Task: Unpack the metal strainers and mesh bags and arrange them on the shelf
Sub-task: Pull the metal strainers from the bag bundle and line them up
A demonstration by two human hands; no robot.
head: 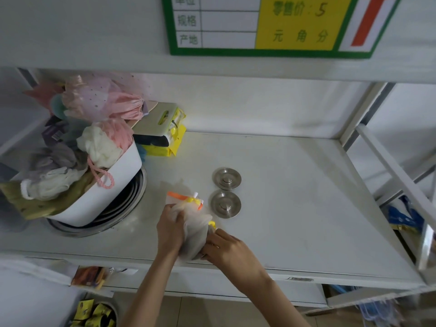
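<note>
Two round metal strainers lie flat on the white shelf (pixel 306 197), one (pixel 226 178) behind the other (pixel 225 204). Just left of them both my hands hold a bundle of white mesh bags (pixel 197 228) with orange and yellow drawstring toggles at its top. My left hand (pixel 170 226) grips the bundle's left side near the top. My right hand (pixel 226 250) grips its lower right end at the shelf's front edge.
A white tub (pixel 111 192) heaped with bath sponges and cloths sits on a metal basin (pixel 132 204) at the left. Yellow packets (pixel 165 138) lie behind it. A green price sign (pixel 271 24) hangs above. Lower shelves hold packaged goods.
</note>
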